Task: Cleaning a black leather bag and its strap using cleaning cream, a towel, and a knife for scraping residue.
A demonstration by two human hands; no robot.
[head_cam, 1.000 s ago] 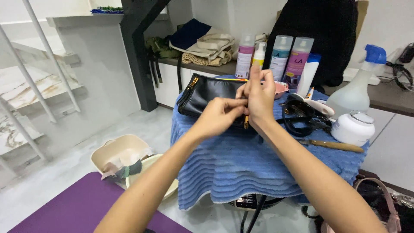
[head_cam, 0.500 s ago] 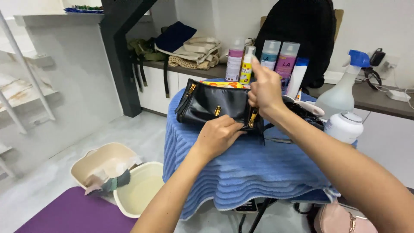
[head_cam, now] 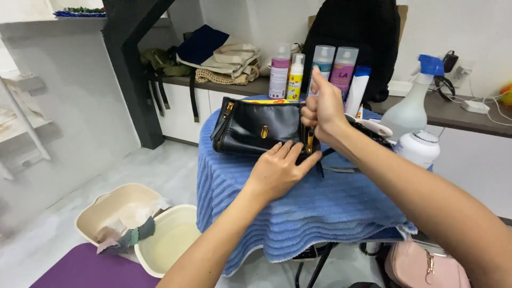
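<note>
A black leather pouch point(head_cam: 258, 129) is seen lying on its side on a blue ribbed towel point(head_cam: 298, 205) that is draped over a small round counter, with its gold zipper end turned toward the right. The right hand point(head_cam: 321, 108) is closed in a pinching grip on the pouch's right end, just above a gold zipper pull point(head_cam: 310, 142), with the thumb raised; exactly what is pinched between the fingers cannot be told. The left hand point(head_cam: 281, 169) is laid flat and open against the pouch's lower front edge, fingers spread, nothing being grasped by it. The pouch is thus held between the 2 hands, below and left of the right grip and directly above the left palm. Several risks are judged possible: the zipper could be jammed or its leather edge caught if it is pulled at an angle, and the pouch could be dragged across the towel if the flat left hand gives too little hold. Things standing close behind could also be knocked by the right elbow or wrist: 4 bottles point(head_cam: 333, 64), a spray bottle point(head_cam: 413, 104) and a white jar point(head_cam: 418, 148). On the floor, 2 cream basins point(head_cam: 122, 205) with rags are set beside a purple mat point(head_cam: 90, 269), and a pink bag point(head_cam: 426, 266) is seen below the counter.
</note>
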